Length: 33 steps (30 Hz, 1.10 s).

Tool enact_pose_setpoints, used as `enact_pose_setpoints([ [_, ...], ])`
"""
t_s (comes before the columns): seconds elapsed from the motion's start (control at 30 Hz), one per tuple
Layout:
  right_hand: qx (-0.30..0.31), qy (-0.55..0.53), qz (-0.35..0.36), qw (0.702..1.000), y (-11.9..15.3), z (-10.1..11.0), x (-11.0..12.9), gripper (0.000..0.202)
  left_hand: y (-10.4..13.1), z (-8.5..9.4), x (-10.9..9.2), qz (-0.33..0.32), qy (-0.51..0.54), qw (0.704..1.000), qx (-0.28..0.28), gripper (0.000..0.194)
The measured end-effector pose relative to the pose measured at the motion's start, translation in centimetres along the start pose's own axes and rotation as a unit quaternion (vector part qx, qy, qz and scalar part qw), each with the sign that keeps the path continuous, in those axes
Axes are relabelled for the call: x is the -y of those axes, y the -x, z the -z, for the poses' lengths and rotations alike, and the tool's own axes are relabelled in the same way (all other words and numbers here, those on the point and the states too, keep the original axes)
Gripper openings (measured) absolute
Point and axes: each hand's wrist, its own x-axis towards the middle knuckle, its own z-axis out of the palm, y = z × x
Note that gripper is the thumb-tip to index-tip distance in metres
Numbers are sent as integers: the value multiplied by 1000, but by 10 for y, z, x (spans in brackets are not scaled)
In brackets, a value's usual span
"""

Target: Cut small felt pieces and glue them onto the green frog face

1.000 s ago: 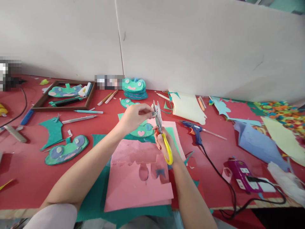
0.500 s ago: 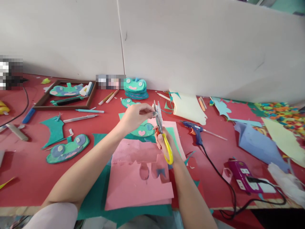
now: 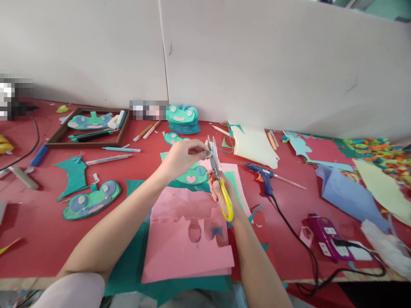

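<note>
My right hand [image 3: 221, 190] is closed round the yellow-handled scissors [image 3: 227, 201], whose blades point up and away, slightly apart. My left hand [image 3: 186, 156] pinches something small beside the blades; what it is I cannot make out. Beneath the hands lies a pink felt sheet [image 3: 186, 252] with cut-outs, on top of a dark green sheet [image 3: 128, 261]. Just beyond it, partly behind my left hand, is a green frog face [image 3: 192, 173] with a pink heart.
On the red table [image 3: 180, 147], a glue gun [image 3: 263, 175] and purple power strip [image 3: 327, 237] with a black cord lie right. A frog piece [image 3: 91, 201] and wooden tray [image 3: 56, 143] are left. A frog stack [image 3: 183, 119] stands by the white wall.
</note>
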Motion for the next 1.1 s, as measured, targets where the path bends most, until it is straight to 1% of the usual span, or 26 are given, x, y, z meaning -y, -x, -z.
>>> enact_pose_setpoints([
  [0.17,-2,0,11,1000,0,1,0,46,1,-1,-3,2,1,1000,-2,10],
  [0.53,-2,2,4,1000,-1,0,1,45,2,-1,-6,-3,-3,1000,-6,6],
  [0.63,-3,-1,4,1000,-1,0,2,46,2,-1,-8,3,4,1000,-10,5],
  [0.8,1,2,6,1000,0,0,2,47,2,-1,-11,15,16,1000,-22,9],
  [1.0,3,-4,5,1000,1,-1,5,48,2,-2,-9,23,29,999,-31,11],
  [1.1,0,-9,10,1000,1,-2,5,47,2,-2,-10,26,23,999,-41,8],
])
